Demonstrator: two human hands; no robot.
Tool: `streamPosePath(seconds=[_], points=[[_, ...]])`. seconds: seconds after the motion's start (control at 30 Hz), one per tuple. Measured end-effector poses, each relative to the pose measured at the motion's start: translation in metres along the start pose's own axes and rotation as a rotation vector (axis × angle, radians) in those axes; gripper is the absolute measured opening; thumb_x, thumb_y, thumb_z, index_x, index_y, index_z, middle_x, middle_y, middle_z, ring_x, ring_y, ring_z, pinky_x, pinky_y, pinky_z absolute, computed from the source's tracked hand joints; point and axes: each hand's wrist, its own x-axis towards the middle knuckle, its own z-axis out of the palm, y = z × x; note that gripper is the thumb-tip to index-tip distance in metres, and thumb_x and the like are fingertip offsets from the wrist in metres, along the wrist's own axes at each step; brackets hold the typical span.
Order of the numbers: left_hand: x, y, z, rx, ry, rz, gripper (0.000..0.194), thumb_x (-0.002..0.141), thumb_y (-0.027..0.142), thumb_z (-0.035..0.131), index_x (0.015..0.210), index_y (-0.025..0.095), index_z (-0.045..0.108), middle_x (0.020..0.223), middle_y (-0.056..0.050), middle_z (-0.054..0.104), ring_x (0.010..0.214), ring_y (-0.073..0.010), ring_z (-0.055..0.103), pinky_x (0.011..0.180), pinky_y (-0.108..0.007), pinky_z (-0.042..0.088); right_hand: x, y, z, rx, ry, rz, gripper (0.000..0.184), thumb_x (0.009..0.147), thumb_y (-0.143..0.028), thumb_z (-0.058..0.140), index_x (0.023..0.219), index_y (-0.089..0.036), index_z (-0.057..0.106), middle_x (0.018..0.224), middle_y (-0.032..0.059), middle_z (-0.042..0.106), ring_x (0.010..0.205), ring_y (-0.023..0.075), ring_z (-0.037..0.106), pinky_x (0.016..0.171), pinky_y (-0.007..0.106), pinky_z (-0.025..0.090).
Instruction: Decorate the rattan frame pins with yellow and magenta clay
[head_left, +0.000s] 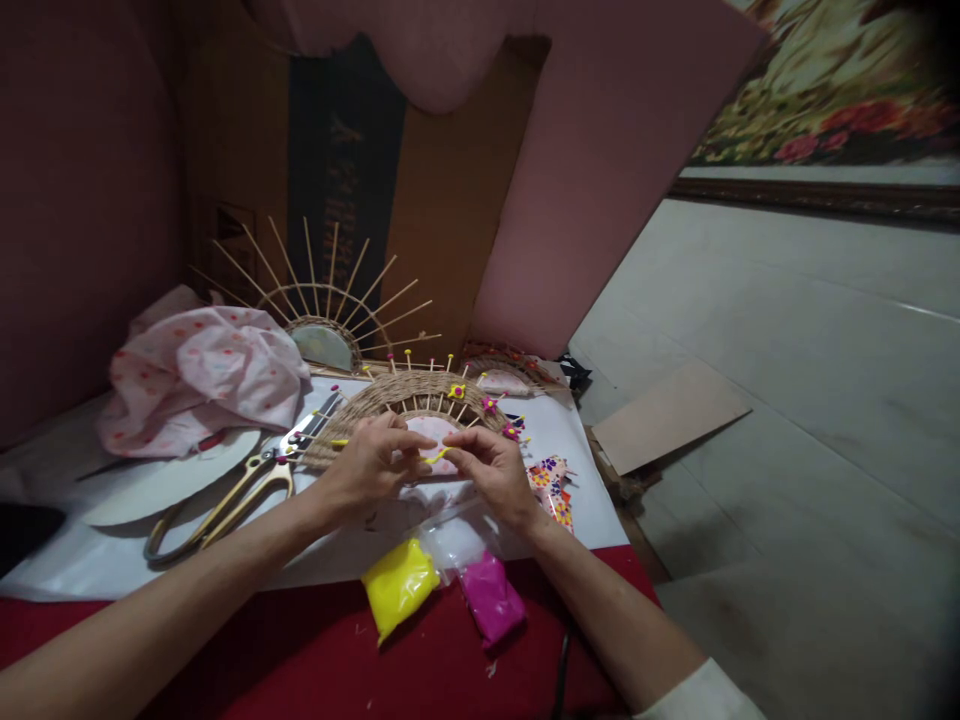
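A thin strip of yellow modelling clay (437, 457) runs between my two hands. My left hand (379, 458) pinches its left end, and the fingers of my right hand (491, 467) are closed on the other end. Just behind them stands a half-round woven twine piece (360, 408) with sticks fanning out, several tipped with yellow or magenta balls. Yellow and magenta clay flowers, including a yellow flower (457, 391), sit along its right side. Dotted pink fabric (429, 432) covers its half-circle centre, partly hidden by my fingers.
Nearer me lie a yellow clay packet (401, 587) and a magenta clay packet (492, 600). To the left are gold-handled scissors (251, 490), a pale board (180, 485) and crumpled dotted fabric (210, 375). An unfinished stick fan (326, 330) leans behind, before a cardboard box (457, 200).
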Motion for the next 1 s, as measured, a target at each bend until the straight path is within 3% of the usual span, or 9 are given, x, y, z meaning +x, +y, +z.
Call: streamPosePath(seconds=[0.1, 0.23, 0.57, 0.67, 0.87, 1.0], points=[[0.001, 0.003, 0.0, -0.071, -0.012, -0.003, 0.022, 0.072, 0.026, 0.071, 0.093, 0.021, 0.071, 0.071, -0.001, 0.061, 0.07, -0.016, 0.054, 0.069, -0.031, 0.042, -0.001, 0.0, 0.001, 0.035, -0.001, 0.004, 0.008, 0.074, -0.023, 0.067, 0.081, -0.02, 0.067, 0.072, -0.0012, 0.061, 0.063, 0.0103, 0.055, 0.057, 0.023, 0.047], [0.002, 0.009, -0.001, -0.145, -0.024, -0.022, 0.016, 0.075, 0.029, 0.068, 0.088, 0.02, 0.073, 0.07, -0.001, 0.062, 0.066, -0.0147, 0.055, 0.064, -0.028, 0.043, -0.004, -0.004, 0.004, 0.078, -0.004, 0.02, 0.007, 0.074, -0.022, 0.067, 0.081, -0.02, 0.067, 0.076, 0.0, 0.064, 0.068, 0.0115, 0.058, 0.06, 0.025, 0.05], [0.001, 0.009, 0.0, -0.115, 0.015, 0.024, 0.015, 0.081, 0.016, 0.054, 0.08, 0.018, 0.069, 0.077, -0.003, 0.065, 0.072, -0.0147, 0.055, 0.064, -0.027, 0.043, -0.004, -0.004, 0.005, 0.037, 0.016, -0.008, 0.006, 0.074, -0.022, 0.067, 0.077, -0.019, 0.063, 0.071, -0.0016, 0.06, 0.064, 0.0103, 0.055, 0.058, 0.023, 0.046], [0.001, 0.01, 0.0, -0.126, 0.014, 0.046, 0.012, 0.081, 0.019, 0.057, 0.084, 0.02, 0.069, 0.079, -0.002, 0.067, 0.075, -0.015, 0.056, 0.068, -0.028, 0.043, -0.005, -0.004, 0.006, 0.007, 0.016, -0.022, 0.002, 0.076, -0.02, 0.065, 0.077, -0.019, 0.064, 0.073, -0.0011, 0.061, 0.066, 0.0107, 0.055, 0.061, 0.024, 0.046], [0.001, 0.006, 0.002, -0.095, 0.065, 0.031, 0.012, 0.08, 0.021, 0.059, 0.074, 0.018, 0.069, 0.069, -0.002, 0.061, 0.067, -0.0149, 0.053, 0.063, -0.027, 0.04, -0.006, -0.003, 0.007, 0.054, 0.008, -0.008, 0.01, 0.072, -0.018, 0.068, 0.081, -0.02, 0.064, 0.077, -0.0016, 0.062, 0.069, 0.0111, 0.058, 0.064, 0.024, 0.048], [0.001, 0.007, 0.002, -0.143, 0.056, -0.005, 0.01, 0.078, 0.021, 0.061, 0.073, 0.017, 0.069, 0.067, -0.002, 0.061, 0.068, -0.015, 0.053, 0.065, -0.027, 0.04, -0.007, -0.003, 0.006, 0.022, -0.001, -0.013, 0.002, 0.075, -0.017, 0.065, 0.074, -0.019, 0.064, 0.07, -0.0017, 0.06, 0.064, 0.0106, 0.055, 0.06, 0.024, 0.046]])
